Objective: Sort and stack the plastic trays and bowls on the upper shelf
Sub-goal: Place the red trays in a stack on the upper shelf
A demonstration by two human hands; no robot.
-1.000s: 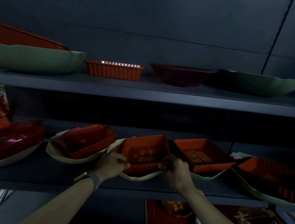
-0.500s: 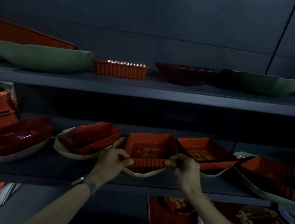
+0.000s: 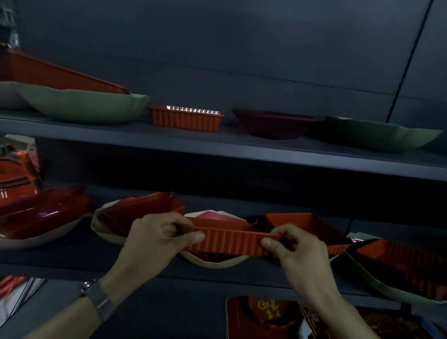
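Both ends pinched | left hand (image 3: 157, 238), right hand (image 3: 300, 256) | orange tray (image 3: 231, 243) now raised level over cream bowl (image 3: 213, 264)

Wall (image 3: 234, 29): dark grey-blue panels, matt and plain, behind the shelving.
Seam (image 3: 228, 72): a faint horizontal joint across the wall, above the shelving.
Black line (image 3: 410, 60): thin, slightly slanted, running down the wall at the right; cord or joint, cannot tell.
Upper shelf (image 3: 219, 147): dark grey board, its front edge spanning almost the full width.
Lower shelf (image 3: 149, 261): a matching dark board beneath it.
Back panel (image 3: 215, 179): between the two boards, in deep shadow.
Light: dim throughout.
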